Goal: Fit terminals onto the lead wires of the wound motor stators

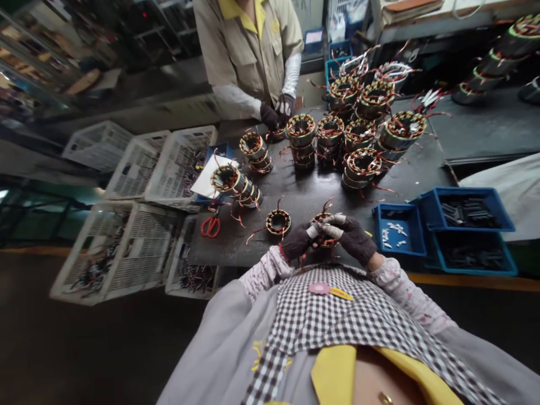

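Note:
Near the front edge of the dark table, a wire-wound motor stator (pixel 324 217) sits between my two gloved hands and is partly covered by them. My left hand (pixel 297 241) closes on its left side, with wrapped fingertips at the windings. From the right, my right hand (pixel 354 238) reaches over the same stator, its fingers bent and pressed together beside the left fingertips. Any wire pinched there is too small to make out. Another single stator (pixel 278 223) lies just left of my hands, its red leads spread on the table.
Stacked stators (pixel 301 140) fill the far side, where a co-worker's gloved hands (pixel 276 114) handle another. Leaning stators (pixel 236 185) and red-handled scissors (pixel 211 226) lie left. Blue bins (pixel 400 250) with small parts stand right. White plastic crates (pixel 143 253) stand left of the table.

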{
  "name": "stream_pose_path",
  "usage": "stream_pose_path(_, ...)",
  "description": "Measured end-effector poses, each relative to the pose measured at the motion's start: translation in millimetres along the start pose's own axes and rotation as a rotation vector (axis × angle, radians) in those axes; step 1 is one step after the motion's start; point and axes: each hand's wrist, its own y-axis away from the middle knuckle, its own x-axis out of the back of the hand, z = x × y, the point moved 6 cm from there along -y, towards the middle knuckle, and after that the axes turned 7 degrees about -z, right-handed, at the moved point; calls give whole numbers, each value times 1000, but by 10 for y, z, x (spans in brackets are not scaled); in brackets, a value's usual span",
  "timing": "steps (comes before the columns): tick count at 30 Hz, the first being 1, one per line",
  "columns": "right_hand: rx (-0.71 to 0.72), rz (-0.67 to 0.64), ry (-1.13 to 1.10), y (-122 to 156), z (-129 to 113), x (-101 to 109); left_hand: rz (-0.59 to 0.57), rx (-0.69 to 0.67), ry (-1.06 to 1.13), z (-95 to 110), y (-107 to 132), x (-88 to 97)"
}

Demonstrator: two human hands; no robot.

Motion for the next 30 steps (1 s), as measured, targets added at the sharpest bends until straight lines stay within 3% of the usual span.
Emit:
stream_pose_path(3,-58,267,-66,131,169,315,49,-101,-244,97,-18,3)
stream_pose_path(6,-93,514,-75,275,455,558,63,-219,-832,170,-77,-176)
stream_pose_path(9,-123,606,-38,183,676,553,-29,-87,-1346,5,-243,-522)
stream_pose_path(11,-104,616,-13,-29,695,475,-26,2,-1470,-81,-338,-690)
stream_pose_path(14,-54,489,164,-469,546,301,-78,32,-1492,-142,-397,-827)
stream_pose_path(16,-81,371,345,-701,467,205,-138,73,-1475,-167,-395,-801)
stream_pose_path(18,-123,338,435,-784,459,206,-134,131,-1444,-160,-392,-699)
stream_pose_path(23,-108,535,55,-433,662,517,-67,102,-1435,-102,-454,-599)
stream_pose_path(26,-136,552,-75,-176,770,620,-39,125,-1406,-154,-490,-576)
stream_pose_path(30,-209,551,-167,111,875,674,-32,12,-1095,-176,-402,-301)
